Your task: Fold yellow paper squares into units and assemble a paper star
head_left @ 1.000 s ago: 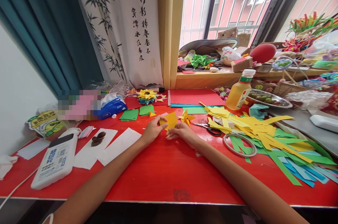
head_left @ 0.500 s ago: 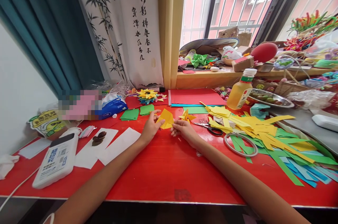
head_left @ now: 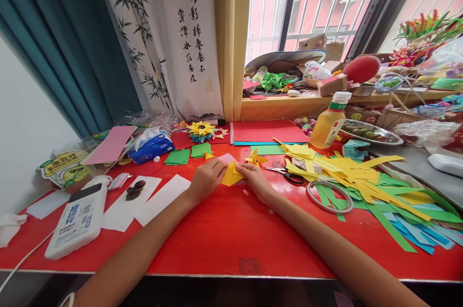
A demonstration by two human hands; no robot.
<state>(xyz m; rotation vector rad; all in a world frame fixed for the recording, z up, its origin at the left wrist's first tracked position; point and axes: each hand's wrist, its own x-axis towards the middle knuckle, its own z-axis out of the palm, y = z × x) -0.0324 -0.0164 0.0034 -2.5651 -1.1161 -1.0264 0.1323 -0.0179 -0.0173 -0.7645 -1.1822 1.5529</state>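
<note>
Between my two hands is a partly folded piece of yellow paper (head_left: 232, 175), held just over the red table. My left hand (head_left: 207, 179) pinches its left side with the fingers closed. Thumb and fingers of my right hand (head_left: 257, 181) grip its right edge. Behind the paper a bit of pink paper (head_left: 227, 157) shows. A folded yellow paper star (head_left: 255, 158) sits right behind my right hand. Just beyond my left hand, a small orange-yellow paper point (head_left: 209, 155) peeks out.
Scissors (head_left: 293, 178), a roll of tape (head_left: 330, 197) and a heap of yellow paper strips (head_left: 347, 177) lie to the right. A juice bottle (head_left: 330, 121) stands behind them. On the left are green paper squares (head_left: 177, 156), white paper (head_left: 164, 198) and a white box (head_left: 75, 222).
Both hands have turned the yellow paper and brought it slightly lower. My left hand has closed in over its left side, and pink paper now shows behind it.
</note>
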